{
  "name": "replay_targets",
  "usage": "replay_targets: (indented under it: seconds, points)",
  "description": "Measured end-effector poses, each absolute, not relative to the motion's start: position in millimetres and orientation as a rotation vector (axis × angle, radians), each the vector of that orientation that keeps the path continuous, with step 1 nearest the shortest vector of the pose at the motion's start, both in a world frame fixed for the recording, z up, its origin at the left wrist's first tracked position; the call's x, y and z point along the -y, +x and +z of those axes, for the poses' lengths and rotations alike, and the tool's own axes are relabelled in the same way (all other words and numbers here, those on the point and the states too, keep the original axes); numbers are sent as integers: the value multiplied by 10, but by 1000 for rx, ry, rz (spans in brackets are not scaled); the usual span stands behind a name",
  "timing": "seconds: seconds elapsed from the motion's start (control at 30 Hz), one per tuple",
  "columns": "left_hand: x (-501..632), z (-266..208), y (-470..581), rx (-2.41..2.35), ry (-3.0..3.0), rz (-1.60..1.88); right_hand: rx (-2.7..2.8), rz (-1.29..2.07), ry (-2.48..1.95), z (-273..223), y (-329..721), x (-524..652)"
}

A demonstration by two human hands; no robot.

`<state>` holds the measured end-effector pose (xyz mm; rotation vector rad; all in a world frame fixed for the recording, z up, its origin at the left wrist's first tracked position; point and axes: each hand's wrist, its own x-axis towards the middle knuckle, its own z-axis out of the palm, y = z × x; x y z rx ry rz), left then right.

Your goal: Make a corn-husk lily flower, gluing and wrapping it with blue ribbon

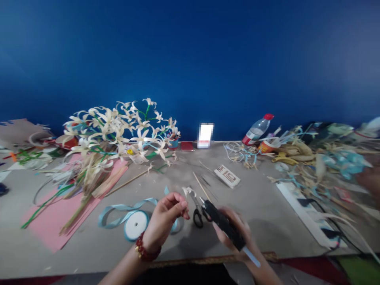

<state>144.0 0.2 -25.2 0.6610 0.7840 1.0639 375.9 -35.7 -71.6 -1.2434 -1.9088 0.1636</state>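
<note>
My right hand (237, 223) grips a black hot glue gun (224, 225), its nozzle aimed up and left; a pale glue stick (251, 256) pokes out of its back end. Left of the nozzle, my left hand (168, 213) is closed, thumb pressed against curled fingers. What lies in that pinch is too small to make out. A small white petal piece (189, 192) shows just beyond the fingertips; whether it is held or lying on the table I cannot tell. Between the hands lie black-handled scissors (198, 217). Blue ribbon (113, 215) and its spool (136, 225) lie beside my left wrist.
White husk-like flowers (118, 128) crowd the back left, above pink paper (47, 225). A thin stick (202, 186) and a white box (227, 176) lie ahead. On the right are a tilted bottle (257, 130), a white power strip (305, 217) with cables and craft scraps.
</note>
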Motion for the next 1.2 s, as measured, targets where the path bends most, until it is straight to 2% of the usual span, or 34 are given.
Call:
replay_targets:
  seconds: [0.1,0.2,0.27,0.37,0.57,0.7,0.8,0.9,1.03,1.2]
  points:
    - [2,-305,1362,-822,672,1065,1907,-38,-1454,-727,3974,226]
    - [-33,-330,1222,-851,681,1128,1919,-308,-1895,-783,4307,99]
    - [-70,-318,1117,-880,698,1196,1947,-375,-2143,-858,4493,49]
    - [-119,-275,984,-926,711,1299,2017,-365,-2264,-979,4657,-8]
    - [-117,-262,848,-954,728,1374,2219,-272,-1990,-1008,4845,-96]
    - [-89,-316,795,-1013,755,1412,2121,-239,-1826,-864,4621,-51]
    - [-91,-333,783,-1028,766,1441,2035,122,-1561,-776,4029,-63]
    - [-81,-307,782,-1012,761,1446,2272,455,-1441,-745,3305,-187]
    - [-10,-295,749,-1023,787,1463,2354,401,-1538,-794,2682,-382]
    - [76,-463,761,-1060,754,1443,2314,404,-1505,-794,2543,-411]
